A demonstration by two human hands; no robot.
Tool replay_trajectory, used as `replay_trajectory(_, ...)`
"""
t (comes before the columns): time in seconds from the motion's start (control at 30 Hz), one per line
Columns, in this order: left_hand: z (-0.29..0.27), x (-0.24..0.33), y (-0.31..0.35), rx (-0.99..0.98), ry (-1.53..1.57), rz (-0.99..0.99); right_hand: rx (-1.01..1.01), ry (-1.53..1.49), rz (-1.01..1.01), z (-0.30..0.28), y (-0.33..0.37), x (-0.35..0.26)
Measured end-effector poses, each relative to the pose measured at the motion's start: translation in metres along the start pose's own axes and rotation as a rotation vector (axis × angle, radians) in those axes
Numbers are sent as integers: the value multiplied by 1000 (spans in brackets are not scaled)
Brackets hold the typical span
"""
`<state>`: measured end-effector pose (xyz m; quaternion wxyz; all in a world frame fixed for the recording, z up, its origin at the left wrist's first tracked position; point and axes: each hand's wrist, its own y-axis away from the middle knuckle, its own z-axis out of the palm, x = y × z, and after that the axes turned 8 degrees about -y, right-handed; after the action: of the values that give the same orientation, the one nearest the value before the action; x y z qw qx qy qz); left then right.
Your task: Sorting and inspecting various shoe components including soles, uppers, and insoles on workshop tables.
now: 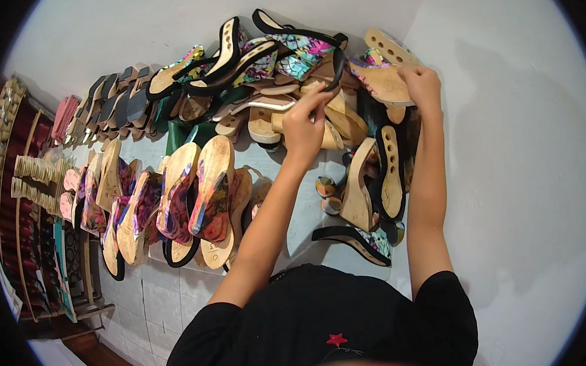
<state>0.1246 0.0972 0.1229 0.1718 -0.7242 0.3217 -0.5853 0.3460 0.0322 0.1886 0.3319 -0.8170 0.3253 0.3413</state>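
My right hand (422,87) is closed on the edge of a wooden-soled sandal (384,84) with a colourful patterned strap, at the back right of the heap. My left hand (305,124) reaches into the middle of the heap, its fingers pinched at a black-edged sandal (338,71); part of that sandal is hidden by the fingers. Right behind it lies a floral wedge sandal (303,55) with black trim. Bare wooden soles (346,117) are piled between my hands. Closer to me stand a pale wooden wedge (358,193) and a black-edged sole with holes (390,171).
Floral-strapped sandals (212,187) stand in a row at the left. Dark-soled sandals (126,102) line the back left. A black-trimmed wedge (356,241) lies near my body. White walls (505,192) close off the right and back. A rack (86,273) stands far left.
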Motion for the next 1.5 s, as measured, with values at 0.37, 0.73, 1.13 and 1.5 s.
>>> replay_trajectory(0.37, 65, -19, -21, -300, -287, 311, 340, -740, 80, -59, 145, 28)
replay_trajectory(0.73, 62, -34, 181, -659, -88, -427, 192, -1513, 484, -17, 259, 92)
replay_trajectory(1.13, 73, -22, 172, -348, 43, -707, -89, -1542, 443, -39, 285, 93)
replay_trajectory(1.5, -8, 0, 147, -173, 839, -677, -515, -1637, 358, -54, 277, 109)
